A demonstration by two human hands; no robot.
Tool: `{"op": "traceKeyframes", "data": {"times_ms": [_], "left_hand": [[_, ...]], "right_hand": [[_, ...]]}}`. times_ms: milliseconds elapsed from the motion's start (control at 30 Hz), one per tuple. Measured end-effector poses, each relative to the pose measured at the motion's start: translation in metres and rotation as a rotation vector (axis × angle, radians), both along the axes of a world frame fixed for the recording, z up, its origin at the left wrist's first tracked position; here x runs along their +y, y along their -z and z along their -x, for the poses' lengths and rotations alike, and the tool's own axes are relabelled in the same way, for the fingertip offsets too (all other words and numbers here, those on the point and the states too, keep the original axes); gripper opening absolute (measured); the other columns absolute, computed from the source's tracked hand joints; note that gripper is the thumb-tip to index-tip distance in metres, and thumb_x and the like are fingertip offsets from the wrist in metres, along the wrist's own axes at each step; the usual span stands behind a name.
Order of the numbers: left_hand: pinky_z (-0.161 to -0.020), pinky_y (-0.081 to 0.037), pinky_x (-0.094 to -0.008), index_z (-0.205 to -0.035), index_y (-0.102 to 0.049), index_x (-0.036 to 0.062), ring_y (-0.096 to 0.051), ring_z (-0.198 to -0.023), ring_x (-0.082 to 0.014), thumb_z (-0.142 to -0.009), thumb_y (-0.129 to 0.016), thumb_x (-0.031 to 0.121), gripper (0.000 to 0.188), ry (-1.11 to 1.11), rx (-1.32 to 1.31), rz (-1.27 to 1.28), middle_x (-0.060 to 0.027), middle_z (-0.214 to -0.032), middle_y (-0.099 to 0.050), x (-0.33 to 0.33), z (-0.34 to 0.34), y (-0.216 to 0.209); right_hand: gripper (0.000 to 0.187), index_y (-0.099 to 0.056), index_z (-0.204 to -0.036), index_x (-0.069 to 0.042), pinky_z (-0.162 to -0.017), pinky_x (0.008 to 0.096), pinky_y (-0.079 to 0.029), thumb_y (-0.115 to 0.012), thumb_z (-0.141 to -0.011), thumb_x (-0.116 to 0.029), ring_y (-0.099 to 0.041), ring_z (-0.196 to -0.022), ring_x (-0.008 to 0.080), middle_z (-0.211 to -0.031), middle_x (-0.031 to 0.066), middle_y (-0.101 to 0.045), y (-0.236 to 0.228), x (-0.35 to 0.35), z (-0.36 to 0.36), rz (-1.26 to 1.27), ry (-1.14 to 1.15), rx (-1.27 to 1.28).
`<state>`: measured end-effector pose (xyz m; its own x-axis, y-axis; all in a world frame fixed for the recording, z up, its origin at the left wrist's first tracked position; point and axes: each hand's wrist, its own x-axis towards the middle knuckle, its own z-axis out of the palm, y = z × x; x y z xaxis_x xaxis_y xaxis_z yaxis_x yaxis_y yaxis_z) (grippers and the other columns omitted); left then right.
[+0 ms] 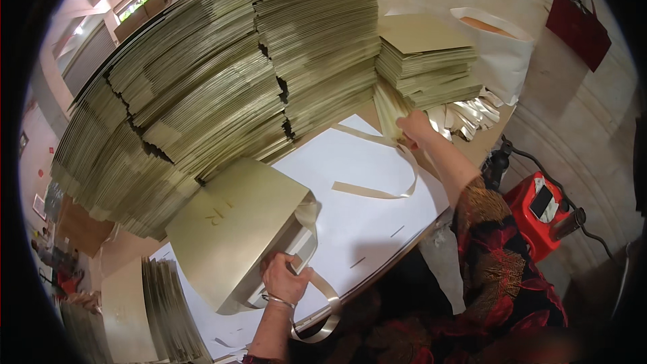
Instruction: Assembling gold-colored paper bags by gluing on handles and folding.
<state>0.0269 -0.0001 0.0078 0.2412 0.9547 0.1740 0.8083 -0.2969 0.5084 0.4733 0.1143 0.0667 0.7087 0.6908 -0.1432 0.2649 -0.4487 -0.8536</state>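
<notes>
A gold paper bag (pixel 236 219) lies on its side on a white sheet (pixel 377 229), its mouth facing right and toward me. My left hand (pixel 286 282) is closed at that mouth, around a satin ribbon (pixel 330 295) that loops down past the table's front edge. Whether these fingers also grip the bag's rim is hard to make out. Farther off to the right, my right hand (pixel 416 129) pinches another pale gold ribbon (pixel 374 192), which curves across the sheet. Just beyond that hand lies a heap of loose ribbons (pixel 468 116).
Tall stacks of flat gold bags (pixel 317 40) wall off the far side. A lower stack (pixel 428 61) and a white sack (pixel 499 50) stand at the back right. More folded bags (pixel 168 313) are at near left. A red container (pixel 536 212) sits right of the table.
</notes>
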Motion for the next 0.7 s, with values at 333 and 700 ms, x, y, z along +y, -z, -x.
{"op": "traceKeyframes", "data": {"times_ms": [333, 700], "left_hand": [[-0.088, -0.045, -0.0452, -0.088, -0.056, 0.0050, -0.054, -0.098, -0.0356, -0.064, -0.076, 0.029, 0.039, 0.105, 0.189, 0.033, -0.0162, -0.096, -0.059, 0.012, 0.014, -0.019], [-0.088, -0.046, -0.0406, -0.094, -0.057, 0.0032, -0.055, -0.101, -0.0321, -0.072, -0.072, 0.031, 0.039, 0.200, 0.226, 0.155, -0.0166, -0.099, -0.056, 0.020, 0.015, -0.033]], "right_hand": [[0.028, -0.060, -0.093, 0.001, -0.048, 0.0298, -0.051, -0.062, -0.090, -0.027, -0.064, -0.062, 0.0138, -0.077, 0.0096, -0.067, -0.095, -0.158, -0.033, -0.613, 0.029, -0.322], [0.018, -0.053, -0.098, -0.003, -0.048, 0.0322, -0.050, -0.060, -0.089, -0.016, -0.060, -0.063, 0.0162, -0.070, 0.0072, -0.059, -0.071, -0.119, -0.030, -0.771, 0.081, -0.247]]}}
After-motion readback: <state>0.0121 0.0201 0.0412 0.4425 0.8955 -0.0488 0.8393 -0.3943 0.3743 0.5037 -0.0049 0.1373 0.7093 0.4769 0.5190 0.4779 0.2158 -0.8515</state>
